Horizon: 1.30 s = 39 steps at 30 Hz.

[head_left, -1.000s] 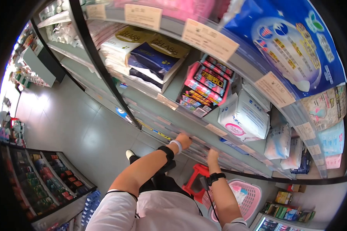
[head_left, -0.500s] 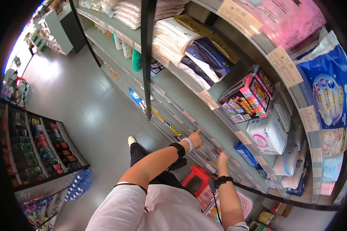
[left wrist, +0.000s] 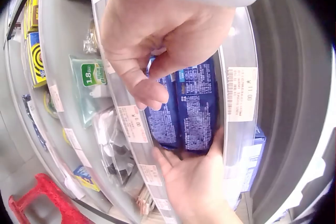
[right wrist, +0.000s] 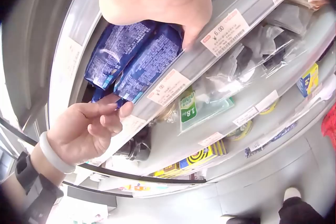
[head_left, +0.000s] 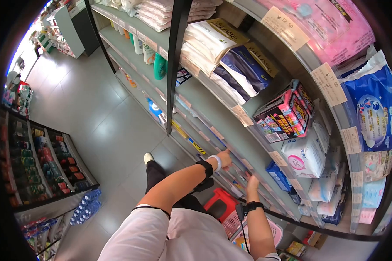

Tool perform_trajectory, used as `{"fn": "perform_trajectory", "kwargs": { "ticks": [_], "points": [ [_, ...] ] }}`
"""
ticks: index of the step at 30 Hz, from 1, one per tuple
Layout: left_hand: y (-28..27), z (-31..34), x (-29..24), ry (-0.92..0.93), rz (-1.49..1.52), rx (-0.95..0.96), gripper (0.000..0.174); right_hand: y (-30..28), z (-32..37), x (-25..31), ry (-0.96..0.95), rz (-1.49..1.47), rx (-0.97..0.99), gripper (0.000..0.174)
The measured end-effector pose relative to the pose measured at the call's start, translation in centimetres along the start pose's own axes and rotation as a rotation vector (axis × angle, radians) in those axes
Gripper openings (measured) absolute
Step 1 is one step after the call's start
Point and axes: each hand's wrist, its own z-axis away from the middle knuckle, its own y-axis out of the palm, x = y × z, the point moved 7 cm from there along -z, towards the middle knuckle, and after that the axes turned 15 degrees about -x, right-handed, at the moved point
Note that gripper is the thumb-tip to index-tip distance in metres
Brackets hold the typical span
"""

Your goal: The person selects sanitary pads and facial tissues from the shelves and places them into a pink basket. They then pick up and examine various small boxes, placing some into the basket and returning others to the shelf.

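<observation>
Grey metal shelving (head_left: 204,96) holds two blue plastic packets (left wrist: 199,116), centre of the left wrist view. Left hand (left wrist: 163,35): curled fingers pinch one packet end. Right hand (left wrist: 194,182): spread fingers touch the opposite ends.

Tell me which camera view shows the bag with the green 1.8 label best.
The left wrist view: the green-labelled bag appears larger there, its 1.8 facing the camera. The right wrist view shows it too, but smaller, its label narrower and slanted. I can't make it out in the head view.
</observation>
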Motion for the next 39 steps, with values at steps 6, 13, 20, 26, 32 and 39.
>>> {"fn": "perform_trajectory", "kwargs": {
  "ticks": [6, 13, 20, 26, 32, 39],
  "points": [
    [0.1, -0.4, 0.1, -0.048, -0.003, 0.021, 0.054, -0.3, -1.1, -1.3, 0.003, -0.063, 0.04, 0.049],
    [-0.4, 0.5, 0.4, -0.021, 0.055, -0.036, 0.059, -0.3, -0.5, -0.7, 0.005, -0.083, -0.019, 0.046],
    [-4.1, 5.3, 3.7, -0.052, 0.166, 0.02, 0.049, -3.3, -0.1, -1.1, -0.107, 0.252, -0.138, 0.041],
    [-7.2, 10.0, 2.9, 0.008, 0.05, 0.006, 0.037, -5.8, 4.6, -0.4, -0.368, 0.166, -0.113, 0.056],
    [-3.1, 11.2, -6.5, 0.184, -0.005, 0.139, 0.033, -7.7, 9.3, 0.8, -0.158, -0.025, -0.188, 0.06],
    [6.2, 7.0, -12.8, 0.297, -0.153, 0.158, 0.038, -10.7, 12.2, 3.7, -0.132, -0.219, -0.33, 0.048]
  ]
}}
